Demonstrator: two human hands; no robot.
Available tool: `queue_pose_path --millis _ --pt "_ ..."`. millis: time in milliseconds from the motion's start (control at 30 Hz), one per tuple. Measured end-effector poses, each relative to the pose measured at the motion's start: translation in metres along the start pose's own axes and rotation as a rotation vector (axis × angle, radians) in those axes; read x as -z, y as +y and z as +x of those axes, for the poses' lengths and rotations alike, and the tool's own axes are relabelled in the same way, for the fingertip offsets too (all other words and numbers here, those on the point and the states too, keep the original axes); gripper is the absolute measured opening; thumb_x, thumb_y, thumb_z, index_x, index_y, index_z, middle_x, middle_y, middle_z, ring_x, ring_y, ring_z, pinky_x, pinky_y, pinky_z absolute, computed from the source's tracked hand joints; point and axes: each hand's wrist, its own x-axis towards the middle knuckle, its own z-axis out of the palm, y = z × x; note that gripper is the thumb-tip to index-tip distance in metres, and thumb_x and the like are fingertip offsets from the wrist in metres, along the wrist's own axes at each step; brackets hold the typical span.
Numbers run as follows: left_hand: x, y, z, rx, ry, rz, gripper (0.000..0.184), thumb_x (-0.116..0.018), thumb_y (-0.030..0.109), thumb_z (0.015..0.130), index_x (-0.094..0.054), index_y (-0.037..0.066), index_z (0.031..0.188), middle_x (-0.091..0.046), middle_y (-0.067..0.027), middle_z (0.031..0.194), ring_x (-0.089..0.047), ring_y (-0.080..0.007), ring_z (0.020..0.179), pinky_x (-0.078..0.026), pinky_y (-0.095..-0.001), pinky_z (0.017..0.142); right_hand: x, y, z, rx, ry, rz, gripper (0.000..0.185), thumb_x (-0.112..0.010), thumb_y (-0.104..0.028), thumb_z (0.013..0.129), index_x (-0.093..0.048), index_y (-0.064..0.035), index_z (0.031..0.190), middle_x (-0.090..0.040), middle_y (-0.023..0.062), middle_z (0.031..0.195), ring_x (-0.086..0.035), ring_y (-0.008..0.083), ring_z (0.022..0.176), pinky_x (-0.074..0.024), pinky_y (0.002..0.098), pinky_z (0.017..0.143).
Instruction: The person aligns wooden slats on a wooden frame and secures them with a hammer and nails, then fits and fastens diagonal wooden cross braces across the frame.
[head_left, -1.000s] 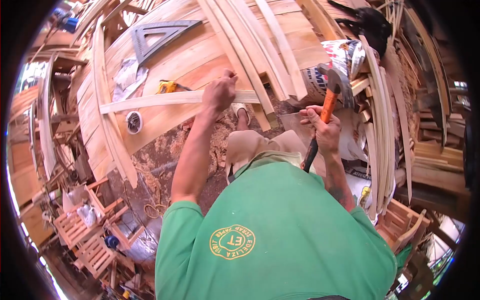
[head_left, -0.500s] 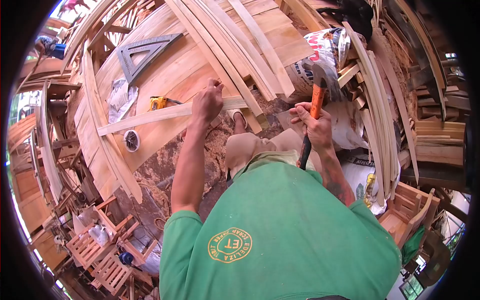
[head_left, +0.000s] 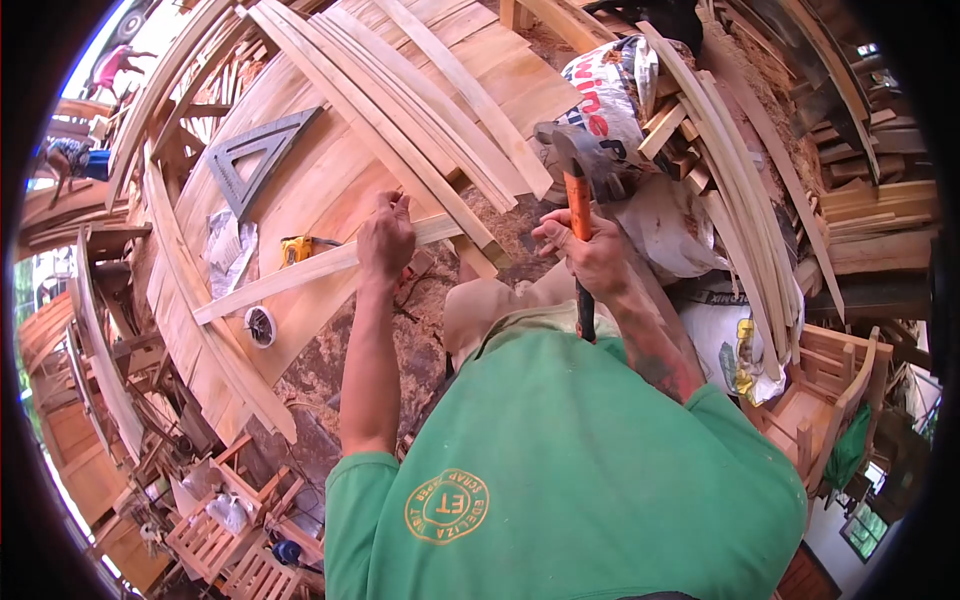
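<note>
My left hand [head_left: 386,238] is closed in a pinch above a pale wooden strip [head_left: 285,286]; whatever its fingertips hold is too small to make out. That strip lies slanted across the plank panel, its right end by a long batten [head_left: 400,165]. My right hand [head_left: 590,258] grips a hammer [head_left: 579,205] by its orange and black handle, head raised, over my lap. Left of my left hand lie a yellow tape measure [head_left: 295,250] and a small white cup [head_left: 260,327] with dark bits inside. A grey speed square [head_left: 228,185] rests farther back.
The wide plank panel [head_left: 330,180] carries several long battens. Printed sacks [head_left: 613,95] and a stack of long strips [head_left: 735,190] stand on the right. Wooden chairs [head_left: 835,400] are at lower right, slatted pieces [head_left: 205,540] at lower left. Another person [head_left: 75,158] is far left.
The whole view has shifted and turned a little. The hammer, leaning right before, now tips slightly left in my right hand. My left hand keeps its pinch over the strip.
</note>
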Motion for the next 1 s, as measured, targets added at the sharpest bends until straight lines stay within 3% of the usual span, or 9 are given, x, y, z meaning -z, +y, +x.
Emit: queue_pose_path --millis 133,333,400,500,633,700,767,833,1000 --pt "-0.003 -0.004 0.000 -0.010 0.038 -0.014 0.027 -0.048 0.031 0.101 -0.057 0.006 0.107 -0.069 -0.0231 0.080 -0.067 -0.0430 0.079 -0.050 -0.0511 0.069 0.004 0.001 -0.002 0.025 0.002 0.002 0.017 -0.065 -0.014 0.095 -0.068 0.0010 0.103 -0.071 0.0081 0.087 -0.069 0.0140 0.073 -0.0564 0.0262 0.064" --pt "0.000 -0.002 0.002 -0.042 0.042 0.000 0.028 -0.047 0.032 0.101 -0.056 0.007 0.109 -0.069 -0.0244 0.081 -0.067 -0.0436 0.079 -0.050 -0.0518 0.070 0.013 0.005 0.000 0.004 0.012 -0.086 0.020 -0.062 -0.020 0.098 -0.067 -0.0014 0.105 -0.072 0.0090 0.091 -0.068 0.0097 0.071 -0.0423 0.0167 0.045" --pt "0.002 0.001 0.002 0.000 0.037 -0.049 0.028 -0.056 0.028 0.098 -0.062 0.001 0.102 -0.066 -0.0220 0.095 -0.065 -0.0395 0.086 -0.050 -0.0470 0.075 0.012 0.006 -0.001 0.000 0.009 -0.079 0.020 -0.062 -0.020 0.098 -0.067 -0.0013 0.105 -0.072 0.0089 0.091 -0.068 0.0096 0.071 -0.0423 0.0167 0.046" --pt "0.000 -0.004 0.002 -0.056 0.035 0.006 0.029 -0.047 0.033 0.101 -0.057 0.007 0.110 -0.068 -0.0248 0.080 -0.067 -0.0443 0.080 -0.050 -0.0526 0.072 0.011 0.006 -0.003 -0.004 0.009 -0.073 0.020 -0.062 -0.019 0.098 -0.066 -0.0014 0.105 -0.072 0.0086 0.091 -0.068 0.0095 0.071 -0.0422 0.0168 0.046" --pt "-0.001 -0.003 0.002 -0.010 0.027 0.024 0.030 -0.047 0.034 0.100 -0.057 0.007 0.111 -0.069 -0.0247 0.082 -0.066 -0.0450 0.081 -0.050 -0.0529 0.072 0.009 0.004 -0.003 0.027 0.009 -0.117 0.021 -0.063 -0.020 0.097 -0.066 -0.0017 0.107 -0.072 0.0085 0.091 -0.067 0.0096 0.070 -0.0422 0.0171 0.046" --pt "-0.002 0.000 0.000 0.048 0.078 0.028 0.022 -0.055 0.026 0.098 -0.063 0.007 0.103 -0.069 -0.0180 0.082 -0.068 -0.0350 0.078 -0.051 -0.0450 0.070 0.007 0.003 -0.004 0.038 0.009 -0.091 0.021 -0.063 -0.019 0.097 -0.067 -0.0017 0.107 -0.072 0.0086 0.091 -0.067 0.0099 0.070 -0.0423 0.0178 0.046" --pt "-0.002 -0.001 0.000 0.018 0.113 -0.030 0.020 -0.055 0.026 0.099 -0.063 0.008 0.104 -0.070 -0.0159 0.078 -0.069 -0.0327 0.075 -0.051 -0.0436 0.069 0.004 0.001 -0.005 0.043 0.028 -0.062 0.021 -0.064 -0.019 0.097 -0.067 -0.0017 0.107 -0.072 0.0087 0.091 -0.067 0.0101 0.070 -0.0424 0.0185 0.046" --pt "-0.005 -0.007 0.002 -0.140 0.276 -0.018 0.015 -0.056 0.019 0.098 -0.063 0.006 0.100 -0.068 -0.0149 0.071 -0.066 -0.0345 0.067 -0.052 -0.0428 0.064 0.001 0.000 -0.008 -0.013 0.014 -0.004 0.015 -0.066 -0.012 0.094 -0.068 0.0009 0.101 -0.070 0.0079 0.084 -0.068 0.0134 0.073 -0.0574 0.0267 0.064" --pt "-0.007 0.013 -0.010 -0.058 0.101 -0.143 0.020 -0.054 0.022 0.100 -0.062 0.004 0.101 -0.069 -0.0176 0.075 -0.067 -0.0377 0.072 -0.050 -0.0462 0.064 0.004 0.016 -0.002 0.057 -0.019 0.036 0.014 -0.066 -0.012 0.094 -0.067 0.0009 0.099 -0.068 0.0056 0.085 -0.067 0.0122 0.076 -0.0560 0.0261 0.066"
